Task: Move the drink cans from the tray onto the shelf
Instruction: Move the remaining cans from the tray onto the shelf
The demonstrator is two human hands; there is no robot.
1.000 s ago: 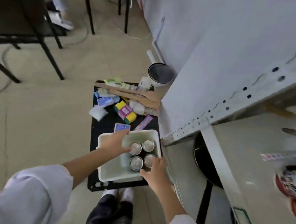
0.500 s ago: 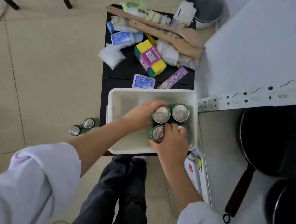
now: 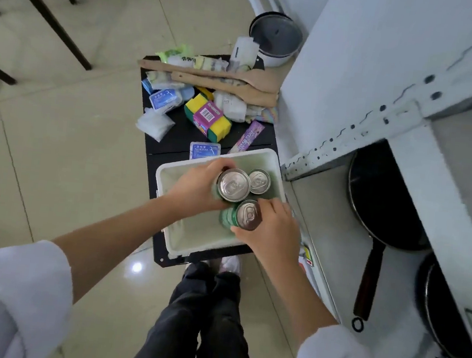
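A white tray (image 3: pixel 181 240) stands on a low black table, holding green drink cans with silver tops. My left hand (image 3: pixel 196 187) is wrapped around one can (image 3: pixel 232 185), which is raised above the others. My right hand (image 3: pixel 272 235) grips a second can (image 3: pixel 247 215) at the tray's near right. A third can (image 3: pixel 259 180) stands free in the tray's far right corner. The grey metal shelf (image 3: pixel 335 247) is just right of the tray.
The black table (image 3: pixel 174 140) beyond the tray carries sponges, packets and wooden spatulas (image 3: pixel 227 80). A black frying pan (image 3: pixel 383 206) lies on the shelf, another pan (image 3: pixel 447 315) nearer. A pot (image 3: pixel 274 38) sits on the floor. Table legs stand far left.
Both hands have closed on cans and lifted them; the left one is higher now. My head moved, so the two cans on the floor at left are out of sight.
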